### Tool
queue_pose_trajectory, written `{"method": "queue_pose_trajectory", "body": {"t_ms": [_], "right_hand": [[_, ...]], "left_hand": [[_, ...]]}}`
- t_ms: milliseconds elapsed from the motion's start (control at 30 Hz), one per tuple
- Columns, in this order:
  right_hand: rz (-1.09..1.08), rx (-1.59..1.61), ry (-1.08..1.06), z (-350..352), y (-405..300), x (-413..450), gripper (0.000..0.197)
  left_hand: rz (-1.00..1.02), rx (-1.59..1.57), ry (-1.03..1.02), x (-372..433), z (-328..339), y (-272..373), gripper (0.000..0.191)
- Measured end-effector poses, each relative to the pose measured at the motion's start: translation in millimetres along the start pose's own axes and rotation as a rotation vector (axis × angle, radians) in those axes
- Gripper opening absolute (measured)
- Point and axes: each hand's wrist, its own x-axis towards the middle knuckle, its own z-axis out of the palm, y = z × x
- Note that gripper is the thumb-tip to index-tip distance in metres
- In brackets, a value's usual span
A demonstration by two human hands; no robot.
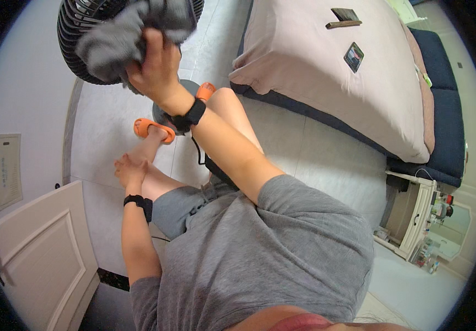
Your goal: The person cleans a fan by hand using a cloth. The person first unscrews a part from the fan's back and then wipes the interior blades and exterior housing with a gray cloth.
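A crumpled grey cloth (113,49) is bunched in my right hand (159,68), which presses it against the front of a black fan's wire guard (70,53). Some of the cloth is blurred, and it hides much of the guard. Below, the fan's round grey base (190,86) rests on the floor, partly behind my right forearm. My left hand (132,170) lies on my left leg near the knee, fingers spread, holding nothing. Each wrist wears a black band.
A bed with a pale pink sheet (296,78) carries a tablet or phone (354,57) and a dark flat object with a wooden bar (344,21). A white door (41,265) stands at lower left. A white dressing table (418,217) holds small bottles. Orange slippers (142,127) are on my feet.
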Motion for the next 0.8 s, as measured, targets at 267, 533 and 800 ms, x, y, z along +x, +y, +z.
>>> {"method": "queue_pose_trajectory", "body": {"t_ms": [267, 533, 800], "right_hand": [[0.485, 0.001, -0.17, -2, 40, -130, 0.082], [0.967, 0.725, -0.013, 12, 61, -186, 0.046], [0.983, 0.349, -0.049, 8, 115, -125, 0.026]], "left_hand": [[0.004, -0.048, 0.04, -8, -1, 3, 0.084], [-0.036, 0.01, 0.047, -10, 2, -8, 0.084], [-0.099, -0.06, 0.047, -3, 3, 4, 0.081]]}}
